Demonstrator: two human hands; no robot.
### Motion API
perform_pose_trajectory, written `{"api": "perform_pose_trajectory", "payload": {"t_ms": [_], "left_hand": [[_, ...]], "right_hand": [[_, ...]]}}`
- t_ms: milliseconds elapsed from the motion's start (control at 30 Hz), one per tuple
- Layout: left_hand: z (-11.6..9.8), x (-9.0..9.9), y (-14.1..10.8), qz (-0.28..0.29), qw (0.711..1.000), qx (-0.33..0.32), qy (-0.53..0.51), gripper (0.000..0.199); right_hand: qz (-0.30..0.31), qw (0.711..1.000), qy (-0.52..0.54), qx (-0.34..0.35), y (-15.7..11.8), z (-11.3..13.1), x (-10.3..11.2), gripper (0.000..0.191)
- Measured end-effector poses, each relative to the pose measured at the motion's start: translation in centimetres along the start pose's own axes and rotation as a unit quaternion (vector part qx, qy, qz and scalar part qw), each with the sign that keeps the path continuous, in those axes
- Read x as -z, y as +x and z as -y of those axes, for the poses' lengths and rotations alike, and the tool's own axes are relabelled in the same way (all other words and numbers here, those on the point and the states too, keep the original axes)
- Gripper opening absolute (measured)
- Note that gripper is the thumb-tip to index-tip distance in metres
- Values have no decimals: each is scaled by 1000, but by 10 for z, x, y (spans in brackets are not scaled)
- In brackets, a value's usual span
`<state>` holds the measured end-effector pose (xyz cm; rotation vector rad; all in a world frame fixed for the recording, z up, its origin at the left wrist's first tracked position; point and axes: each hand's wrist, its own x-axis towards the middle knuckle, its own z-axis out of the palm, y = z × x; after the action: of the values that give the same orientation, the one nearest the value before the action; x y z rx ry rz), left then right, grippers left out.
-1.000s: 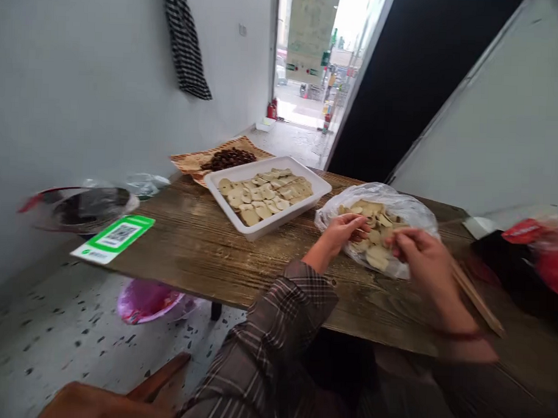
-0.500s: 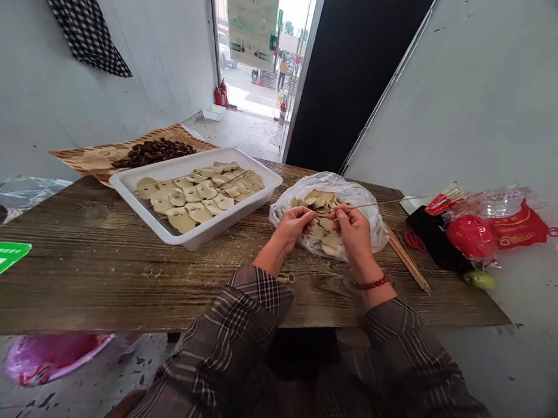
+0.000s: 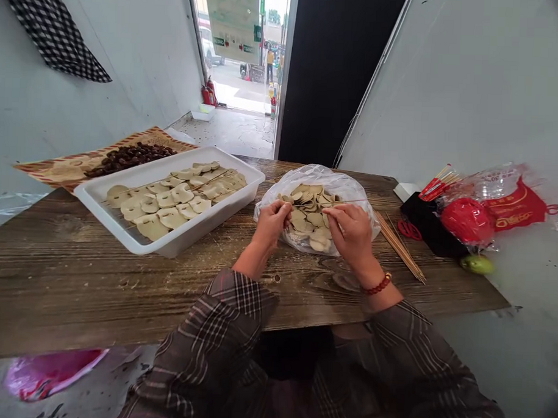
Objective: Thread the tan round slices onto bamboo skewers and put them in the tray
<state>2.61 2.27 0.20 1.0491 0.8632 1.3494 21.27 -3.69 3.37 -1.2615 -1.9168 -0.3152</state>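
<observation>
Both of my hands are above a clear plastic bag [image 3: 269,199] of flat, pale round slices [image 3: 313,219]. A thin skewer [image 3: 309,204] stretches between them, nearly level. My left hand [image 3: 268,226] pinches its left part between thumb and fingers. Farther along, my right hand [image 3: 355,233] also has closed fingertips on it, and the stick runs on past them to the right. To the left stands a white plastic tray [image 3: 209,222] of similar slices on skewers [image 3: 172,199], laid in overlapping rows.
Loose skewers [image 3: 402,250] lie right of the bag. Beyond them are a black pouch [image 3: 427,229], red packaged items [image 3: 468,220] and a green fruit-like object [image 3: 477,264]. Dark brown pieces [image 3: 129,158] rest on striped paper [image 3: 63,170] behind the tray. The wooden table [image 3: 120,295] ends near my sleeves.
My hands have moved apart along the skewer, showing more of it between them. The left hand has gone left. My view has shifted slightly to the right.
</observation>
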Motion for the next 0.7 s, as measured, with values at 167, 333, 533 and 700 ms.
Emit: {"api": "perform_pose_trajectory", "payload": {"t_ms": [167, 333, 533, 700], "left_hand": [[1, 3, 3, -2, 999, 23, -34, 26], [1, -4, -4, 40, 998, -2, 45, 22], [2, -6, -6, 76, 990, -24, 120, 20], [8, 1, 4, 7, 965, -112, 238, 14]], "right_hand": [[-12, 973, 173, -154, -15, -13, -10, 31], [-129, 842, 405, -333, -15, -29, -4, 40], [-199, 781, 479, -347, 8, -57, 22, 26], [-111, 798, 488, -337, 21, -59, 24, 31]]}}
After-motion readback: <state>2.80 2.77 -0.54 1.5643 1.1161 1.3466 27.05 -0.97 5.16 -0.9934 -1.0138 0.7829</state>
